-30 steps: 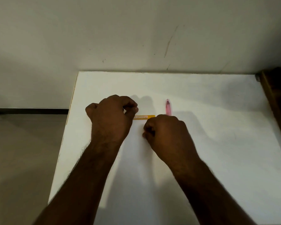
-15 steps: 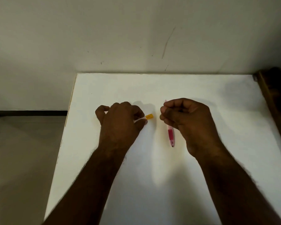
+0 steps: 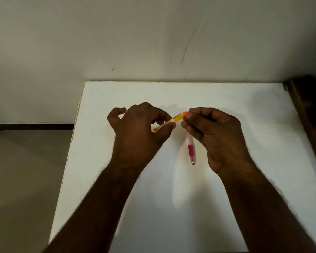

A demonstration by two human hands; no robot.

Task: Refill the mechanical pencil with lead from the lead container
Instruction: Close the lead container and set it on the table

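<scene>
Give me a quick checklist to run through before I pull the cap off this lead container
1. Container gripped: ok. The left hand holds the yellow lead container near its middle.
2. Cap pinched: ok. The right hand fingers pinch the orange cap.
3. Cap still seated: ok, no gap shows between cap and body.
4. Pencil secured: ok, the pink mechanical pencil hangs tip down from the right hand, above the white table.
5. Container tilt: not ok, the capped end points up only slightly; lead may spill.
6. Lead inside: cannot tell.
</scene>
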